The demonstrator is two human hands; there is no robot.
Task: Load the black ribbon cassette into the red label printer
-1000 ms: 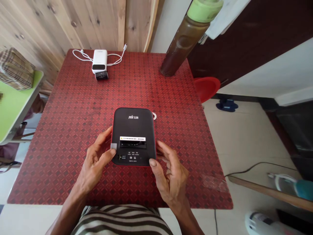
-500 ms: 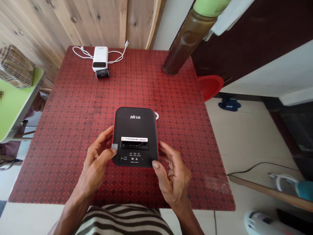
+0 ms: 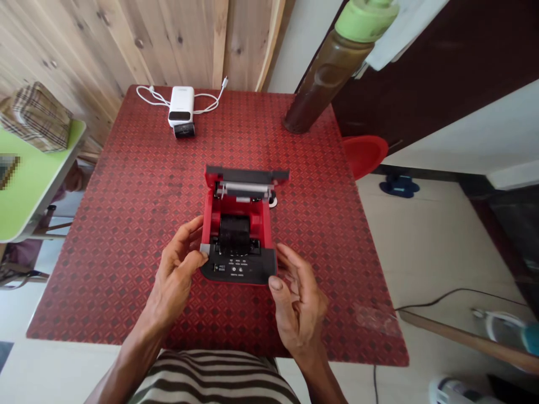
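In front of me a black and red label or receipt printer (image 3: 240, 268) stands on the red patterned table (image 3: 138, 224). Its lid (image 3: 248, 175) is raised, showing the red inside and a dark roll (image 3: 234, 231) in the bay. My left hand (image 3: 179, 269) grips the left side, with the thumb on the grey button at the corner. Against the right front corner is my right hand (image 3: 297, 306), its thumb on the top edge and its fingers along the side. A small white round thing (image 3: 273, 201) is partly hidden behind the printer.
Toward the back left lie a white power bank (image 3: 181, 104) with a white cable and a small dark object (image 3: 184, 131). A tall brown bottle (image 3: 318, 78) with a green cap stands at the back right. Beyond the right edge is a red basin (image 3: 365, 154).
The printer's lid has swung up and back, exposing the inside and the roll. Both hands keep their places on the printer. The view has shifted slightly.
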